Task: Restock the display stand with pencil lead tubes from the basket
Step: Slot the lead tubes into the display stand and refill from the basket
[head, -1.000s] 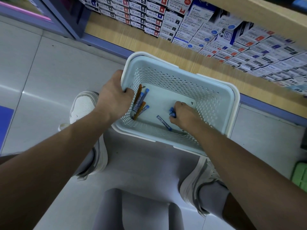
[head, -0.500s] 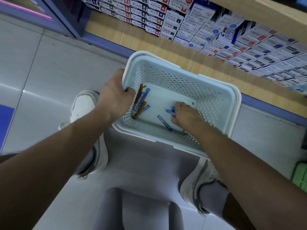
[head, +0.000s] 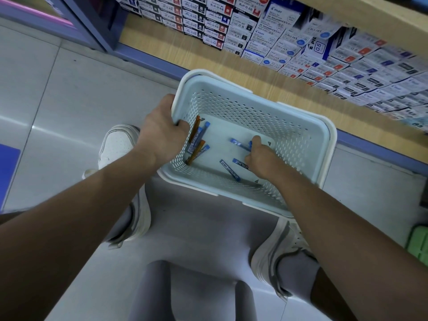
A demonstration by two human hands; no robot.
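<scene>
tubes (head: 229,169) lie in the basket (head: 328,144) left of my right hand (head: 261,158), which has reached further in and seems to pinch a blue tube (head: 239,142), ready to lift; my left hand (head: 159,137) grips the rim.

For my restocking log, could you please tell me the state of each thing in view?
basket, held at its rim, nearly empty.
left hand, grips the basket's left rim.
right hand, inside the basket, pinches a blue tube.
loose tubes, lying flat on the basket floor.
boxes, stacked on the shelf.
</scene>
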